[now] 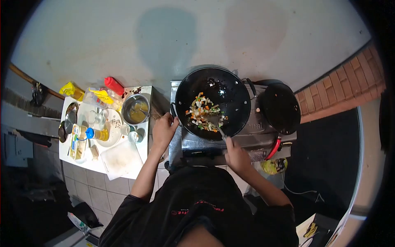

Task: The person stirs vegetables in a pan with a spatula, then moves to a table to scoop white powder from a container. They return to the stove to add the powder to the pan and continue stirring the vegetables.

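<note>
There is just one view, and it comes from a camera on the person's head. It looks forward and down from up high. The black shirt point(197, 185) fills the bottom middle of the frame, and the pale wall point(98, 41) fills the top. The big wok point(236, 96) is just above the middle, near enough that the little bits of food point(201, 109) show. The view is very wide, so it takes in the white table point(63, 150) on the left and bends the bricks point(341, 86) on the right. The lower left is dark, so I can't be sure what is there.
</note>
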Demonstrator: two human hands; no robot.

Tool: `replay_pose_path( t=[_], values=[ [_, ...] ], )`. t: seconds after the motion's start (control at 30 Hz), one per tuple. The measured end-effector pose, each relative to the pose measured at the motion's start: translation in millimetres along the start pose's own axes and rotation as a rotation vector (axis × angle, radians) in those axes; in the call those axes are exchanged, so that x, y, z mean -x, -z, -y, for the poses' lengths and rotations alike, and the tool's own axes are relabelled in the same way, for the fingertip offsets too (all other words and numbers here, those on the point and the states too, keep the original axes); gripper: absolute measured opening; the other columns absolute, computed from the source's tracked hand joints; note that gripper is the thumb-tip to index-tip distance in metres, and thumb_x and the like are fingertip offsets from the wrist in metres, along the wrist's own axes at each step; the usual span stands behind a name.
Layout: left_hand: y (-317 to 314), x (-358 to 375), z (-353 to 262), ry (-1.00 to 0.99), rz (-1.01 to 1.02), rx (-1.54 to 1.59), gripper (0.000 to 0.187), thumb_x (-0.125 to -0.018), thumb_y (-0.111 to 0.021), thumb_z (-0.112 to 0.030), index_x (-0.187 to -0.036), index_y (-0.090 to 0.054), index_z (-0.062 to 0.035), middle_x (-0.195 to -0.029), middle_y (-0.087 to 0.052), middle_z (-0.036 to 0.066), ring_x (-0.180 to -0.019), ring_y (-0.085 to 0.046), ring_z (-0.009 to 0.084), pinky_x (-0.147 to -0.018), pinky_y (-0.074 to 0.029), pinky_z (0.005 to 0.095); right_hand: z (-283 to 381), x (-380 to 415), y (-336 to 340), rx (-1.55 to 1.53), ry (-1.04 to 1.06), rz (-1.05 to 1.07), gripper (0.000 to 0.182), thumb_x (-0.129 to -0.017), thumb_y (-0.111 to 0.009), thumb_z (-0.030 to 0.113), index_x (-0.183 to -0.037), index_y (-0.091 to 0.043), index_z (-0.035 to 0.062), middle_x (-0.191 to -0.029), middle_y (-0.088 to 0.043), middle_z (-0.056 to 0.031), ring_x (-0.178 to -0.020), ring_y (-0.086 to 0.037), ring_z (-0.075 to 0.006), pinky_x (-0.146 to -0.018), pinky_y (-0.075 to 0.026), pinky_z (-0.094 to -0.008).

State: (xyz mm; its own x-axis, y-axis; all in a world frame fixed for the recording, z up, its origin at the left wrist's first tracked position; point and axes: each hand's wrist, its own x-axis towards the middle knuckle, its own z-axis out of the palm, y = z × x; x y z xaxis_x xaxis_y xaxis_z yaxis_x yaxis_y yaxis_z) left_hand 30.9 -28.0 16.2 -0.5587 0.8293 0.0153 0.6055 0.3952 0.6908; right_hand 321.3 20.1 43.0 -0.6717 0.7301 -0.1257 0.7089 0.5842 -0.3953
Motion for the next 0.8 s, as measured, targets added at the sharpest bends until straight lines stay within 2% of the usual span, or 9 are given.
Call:
replay_pose_path(
  t=[0.07,0.13,0.17,0.27,0.33,0.47,0.63,0.7,0.8],
  values=[
    [3.0,-3.0,2.4,-0.009,0.020,0.019,0.031,-0.087,-0.064,-0.029,-0.078,-0.061,0.0008,-0.062,-0.060,0.016,-0.059,-0.061,0.0345,-0.058,-0.046,0.0445,-1.7,-7.9,0.5,-0.040,-0.078,-0.058,0.045,-0.082,-0.055,0.010,-0.125,-0.042,0.0051,-0.090,-0.060,-0.0250,-0.069,-0.063,-0.0456,-0.061,-0.052,-0.0532],
    [4.7,-5.6,4.1,-0.035,0.045,0.009,0.032,-0.087,-0.064,-0.029,-0.078,-0.062,0.0009,-0.060,-0.059,0.016,-0.058,-0.060,0.0341,-0.057,-0.046,0.0445,13.9,3.4,33.6,-0.007,-0.200,-0.052,0.044,-0.084,-0.054,0.009,-0.126,-0.042,0.0056,-0.089,-0.061,-0.0239,-0.065,-0.062,-0.0447,-0.058,-0.052,-0.0534],
    [4.4,-6.8,4.8,-0.039,0.050,0.007,0.032,-0.087,-0.064,-0.029,-0.078,-0.061,0.0008,-0.061,-0.059,0.016,-0.058,-0.061,0.0342,-0.058,-0.046,0.0446,17.9,15.7,36.7,0.001,-0.159,-0.148,0.040,-0.085,-0.055,0.009,-0.124,-0.044,0.0071,-0.087,-0.061,-0.0207,-0.061,-0.063,-0.0415,-0.056,-0.052,-0.0512],
    [4.6,-8.7,5.4,-0.040,0.055,0.000,0.032,-0.087,-0.064,-0.030,-0.077,-0.061,0.0004,-0.061,-0.060,0.016,-0.060,-0.061,0.0345,-0.058,-0.046,0.0448,37.4,52.5,48.8,0.138,-0.165,-0.125,0.041,-0.086,-0.055,0.009,-0.126,-0.046,0.0079,-0.086,-0.060,-0.0176,-0.061,-0.065,-0.0377,-0.054,-0.053,-0.0480],
    [5.0,-7.6,6.5,-0.041,0.053,-0.010,0.032,-0.087,-0.064,-0.030,-0.077,-0.061,0.0001,-0.062,-0.060,0.016,-0.060,-0.061,0.0347,-0.058,-0.046,0.0450,42.7,56.8,45.3,0.219,-0.207,-0.018,0.043,-0.086,-0.054,0.010,-0.128,-0.046,0.0082,-0.086,-0.058,-0.0161,-0.062,-0.066,-0.0359,-0.053,-0.053,-0.0465],
    [3.8,-6.2,4.8,-0.035,0.059,-0.026,0.032,-0.087,-0.064,-0.031,-0.076,-0.060,-0.0011,-0.063,-0.061,0.015,-0.061,-0.062,0.0349,-0.058,-0.047,0.0450,33.3,17.3,0.5,0.180,-0.150,-0.074,0.047,-0.087,-0.052,0.009,-0.132,-0.042,0.0040,-0.092,-0.059,-0.0202,-0.067,-0.066,-0.0374,-0.055,-0.053,-0.0456],
    [4.3,-4.1,4.1,-0.037,0.058,-0.022,0.032,-0.087,-0.063,-0.032,-0.076,-0.059,-0.0016,-0.064,-0.061,0.014,-0.061,-0.062,0.0347,-0.058,-0.047,0.0451,77.3,25.8,29.0,0.003,-0.199,-0.137,0.045,-0.089,-0.049,0.007,-0.132,-0.040,0.0010,-0.096,-0.060,-0.0238,-0.075,-0.065,-0.0412,-0.062,-0.052,-0.0490],
    [4.1,-3.2,3.1,-0.018,0.064,-0.017,0.032,-0.088,-0.063,-0.032,-0.077,-0.060,-0.0015,-0.065,-0.061,0.014,-0.063,-0.062,0.0347,-0.059,-0.047,0.0454,92.4,34.5,40.7,-0.119,-0.279,-0.009,0.042,-0.089,-0.048,0.006,-0.130,-0.040,0.0002,-0.093,-0.061,-0.0249,-0.077,-0.064,-0.0439,-0.065,-0.051,-0.0525],
    [2.7,-1.4,3.6,-0.031,0.053,-0.041,0.032,-0.088,-0.063,-0.032,-0.078,-0.061,-0.0014,-0.065,-0.062,0.015,-0.064,-0.063,0.0347,-0.059,-0.047,0.0457,86.2,14.6,10.7,-0.187,-0.197,-0.040,0.039,-0.090,-0.049,0.006,-0.127,-0.040,-0.0009,-0.089,-0.061,-0.0264,-0.076,-0.063,-0.0455,-0.065,-0.050,-0.0539]
  ],
)
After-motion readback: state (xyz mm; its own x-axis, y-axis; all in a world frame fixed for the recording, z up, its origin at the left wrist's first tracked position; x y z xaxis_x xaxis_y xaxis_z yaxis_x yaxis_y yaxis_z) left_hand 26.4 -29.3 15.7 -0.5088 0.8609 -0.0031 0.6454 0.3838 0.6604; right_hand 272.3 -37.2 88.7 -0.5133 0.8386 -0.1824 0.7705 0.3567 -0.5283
